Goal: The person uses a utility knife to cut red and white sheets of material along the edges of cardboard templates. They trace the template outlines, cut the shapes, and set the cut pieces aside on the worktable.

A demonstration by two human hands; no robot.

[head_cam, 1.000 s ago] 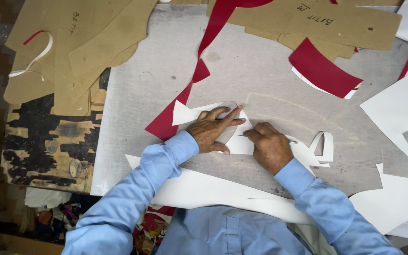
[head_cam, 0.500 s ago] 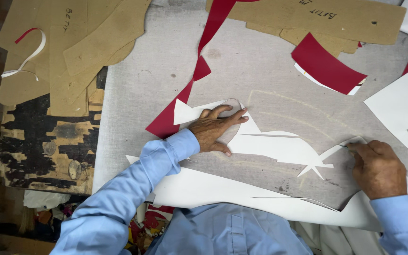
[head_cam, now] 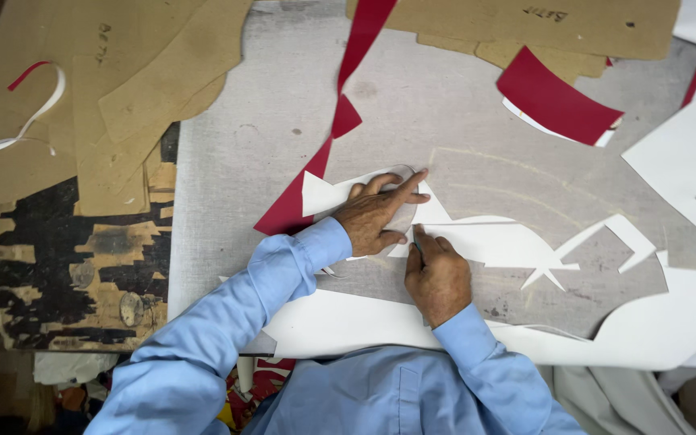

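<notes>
From the head camera, the person's left hand (head_cam: 376,213) lies flat, fingers spread, on a pale curved pattern piece (head_cam: 392,201) that rests on a white sheet (head_cam: 477,242) near the middle of the grey table (head_cam: 243,161). The left grip is wide: it pins the pattern under the palm and outstretched fingers and closes on nothing. The right hand (head_cam: 438,278) sits just beside it, touching the sheet at the pattern's lower edge. Its grip is narrow, the fingers curled around what looks like a slim tool (head_cam: 417,242), too small to identify.

Half a second ago the right hand was far out at the sheet's right end; now it is back beside the left, close to where it sat a second ago. The left hand has barely shifted. Judging from that, the sheet has been smoothed or tugged straight and the work along the pattern's edge resumes.

The white sheet already has jagged cut-outs (head_cam: 557,270) along its right side, and a larger white piece (head_cam: 348,326) lies between the hands and the person's body. A dark red strip (head_cam: 340,121) runs diagonally from the top of the table to the left wrist, and a red scrap (head_cam: 553,97) lies upper right. Brown card templates (head_cam: 122,89) are stacked at the left and along the top.

No container is in view.
</notes>
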